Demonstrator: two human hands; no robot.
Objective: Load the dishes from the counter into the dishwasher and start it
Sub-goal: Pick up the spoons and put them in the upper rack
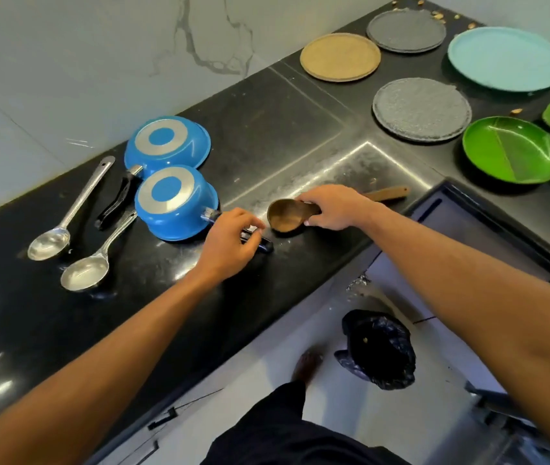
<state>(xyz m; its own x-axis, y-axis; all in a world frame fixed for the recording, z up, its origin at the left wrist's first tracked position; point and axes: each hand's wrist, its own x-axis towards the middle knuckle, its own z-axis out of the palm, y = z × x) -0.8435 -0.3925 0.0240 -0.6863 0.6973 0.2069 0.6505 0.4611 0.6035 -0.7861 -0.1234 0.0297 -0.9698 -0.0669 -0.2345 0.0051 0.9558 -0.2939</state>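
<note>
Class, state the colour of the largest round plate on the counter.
The largest plate is turquoise, clearest in the head view.

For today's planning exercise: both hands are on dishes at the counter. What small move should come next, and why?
Probably lift both clear of the counter: the left hand grips the black handle of the nearer upturned blue saucepan, the right hand holds the wooden spoon, and both items rest on the surface.

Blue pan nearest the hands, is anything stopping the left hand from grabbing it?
Nothing visible. The left hand grips the black handle of the nearer blue pan. The wooden spoon in the right hand lies beside it, not between.
</note>
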